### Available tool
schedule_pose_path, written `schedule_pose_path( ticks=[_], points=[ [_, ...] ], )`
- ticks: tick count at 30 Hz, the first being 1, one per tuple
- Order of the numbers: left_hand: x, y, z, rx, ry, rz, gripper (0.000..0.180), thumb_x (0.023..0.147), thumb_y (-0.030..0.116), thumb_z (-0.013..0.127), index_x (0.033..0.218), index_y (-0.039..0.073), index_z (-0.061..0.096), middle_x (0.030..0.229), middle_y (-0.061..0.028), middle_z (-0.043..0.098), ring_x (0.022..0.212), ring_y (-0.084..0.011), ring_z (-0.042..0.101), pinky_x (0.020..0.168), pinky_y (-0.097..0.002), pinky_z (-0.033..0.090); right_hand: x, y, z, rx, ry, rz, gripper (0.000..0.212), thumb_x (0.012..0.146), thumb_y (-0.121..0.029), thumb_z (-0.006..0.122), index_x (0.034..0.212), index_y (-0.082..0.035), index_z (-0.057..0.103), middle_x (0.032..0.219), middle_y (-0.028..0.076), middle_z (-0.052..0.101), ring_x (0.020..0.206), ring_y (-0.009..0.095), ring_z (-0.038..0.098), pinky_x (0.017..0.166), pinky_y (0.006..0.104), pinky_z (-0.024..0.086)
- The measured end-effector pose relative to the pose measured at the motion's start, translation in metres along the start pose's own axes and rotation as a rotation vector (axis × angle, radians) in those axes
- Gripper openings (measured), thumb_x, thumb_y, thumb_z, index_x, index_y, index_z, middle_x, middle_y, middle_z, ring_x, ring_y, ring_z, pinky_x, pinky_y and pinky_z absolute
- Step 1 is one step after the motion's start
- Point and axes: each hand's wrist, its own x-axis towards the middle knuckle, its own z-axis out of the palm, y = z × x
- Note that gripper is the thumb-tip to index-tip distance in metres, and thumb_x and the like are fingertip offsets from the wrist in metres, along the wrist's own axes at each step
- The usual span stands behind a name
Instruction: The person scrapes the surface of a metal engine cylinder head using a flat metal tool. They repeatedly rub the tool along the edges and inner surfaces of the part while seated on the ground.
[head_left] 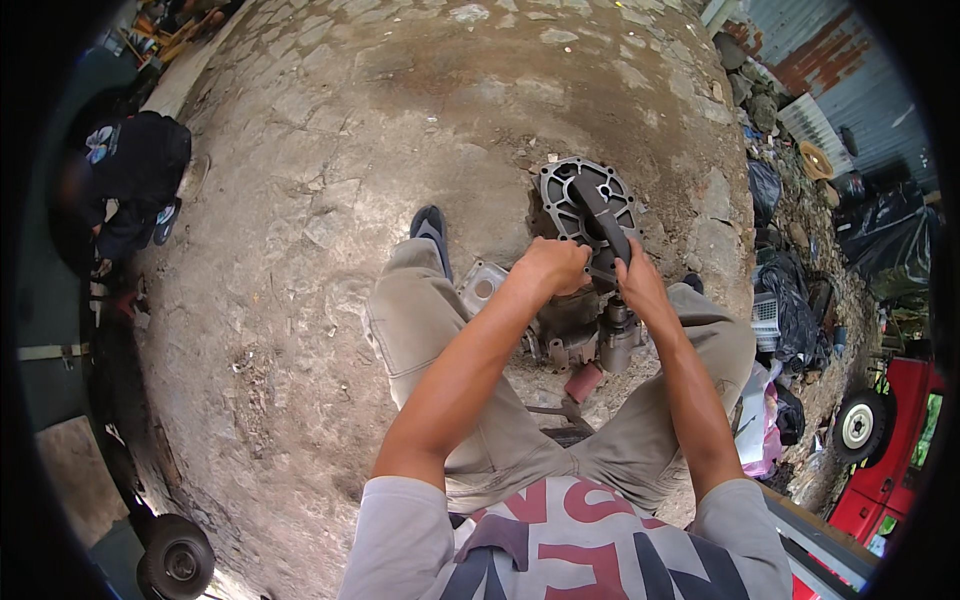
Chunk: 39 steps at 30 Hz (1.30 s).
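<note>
Between my knees stands a grey metal gearbox housing (560, 190), its round ribbed face and bolt-holed rim turned up. A dark grey, bent bar-like piece (597, 205) lies across that face. My right hand (642, 278) is closed around the near end of this piece. Curled at the housing's near left edge is my left hand (558, 266); its fingertips are partly hidden, so what they grip cannot be made out. A squarish metal cover (485, 286) with a round hole rests left of the housing. Below it lies a small reddish block (583, 382).
Stony ground surrounds me. A person in dark clothes (135, 175) crouches at the far left near a vehicle wheel (178, 556). Black bags (785, 300) and rubbish line the right side, beside a corrugated metal sheet (850, 80) and a red vehicle (890, 450).
</note>
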Motion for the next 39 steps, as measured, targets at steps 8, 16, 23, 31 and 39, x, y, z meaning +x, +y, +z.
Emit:
schedule_pose_path(
  ticks=[8, 16, 23, 31, 39],
  points=[
    [-0.006, 0.001, -0.008, -0.03, -0.002, -0.048, 0.051, 0.092, 0.039, 0.065, 0.133, 0.009, 0.059, 0.119, -0.0159, 0.069, 0.11, -0.0345, 0.066, 0.093, -0.0461, 0.053, -0.018, 0.016, 0.01, 0.06, -0.019, -0.035, 0.051, 0.1, -0.03, 0.052, 0.139, 0.001, 0.043, 0.111, 0.033, 0.065, 0.1, 0.051, 0.063, 0.087, 0.0549, 0.049],
    [-0.005, 0.003, -0.009, 0.008, -0.006, -0.039, 0.052, 0.093, 0.041, 0.063, 0.136, 0.012, 0.057, 0.121, -0.0147, 0.068, 0.112, -0.0333, 0.066, 0.094, -0.0466, 0.053, -0.039, 0.032, 0.03, 0.041, 0.112, -0.001, 0.052, 0.1, -0.033, 0.052, 0.14, -0.002, 0.042, 0.109, 0.034, 0.065, 0.099, 0.052, 0.063, 0.084, 0.0563, 0.049],
    [-0.004, -0.001, -0.005, 0.035, 0.009, -0.039, 0.055, 0.093, 0.042, 0.063, 0.138, 0.012, 0.056, 0.122, -0.0149, 0.068, 0.112, -0.0337, 0.066, 0.095, -0.0474, 0.053, -0.05, 0.029, 0.029, -0.013, 0.029, -0.034, 0.053, 0.098, -0.034, 0.052, 0.14, -0.002, 0.044, 0.109, 0.034, 0.065, 0.097, 0.052, 0.063, 0.084, 0.0564, 0.05],
    [-0.004, -0.003, -0.004, 0.038, -0.024, -0.046, 0.058, 0.093, 0.041, 0.065, 0.141, 0.012, 0.053, 0.124, -0.0169, 0.067, 0.114, -0.0352, 0.064, 0.094, -0.0474, 0.053, -0.055, 0.019, 0.026, -0.019, 0.035, 0.095, 0.053, 0.096, -0.035, 0.054, 0.138, -0.003, 0.046, 0.105, 0.033, 0.067, 0.095, 0.052, 0.064, 0.084, 0.0575, 0.05],
    [-0.004, -0.004, -0.002, -0.01, -0.048, -0.054, 0.06, 0.092, 0.04, 0.065, 0.143, 0.011, 0.051, 0.127, -0.0175, 0.065, 0.116, -0.0361, 0.063, 0.095, -0.046, 0.053, -0.061, 0.02, 0.022, -0.08, 0.107, 0.005, 0.05, 0.097, -0.04, 0.057, 0.133, -0.007, 0.048, 0.098, 0.032, 0.068, 0.093, 0.05, 0.066, 0.081, 0.0576, 0.051]
  ],
)
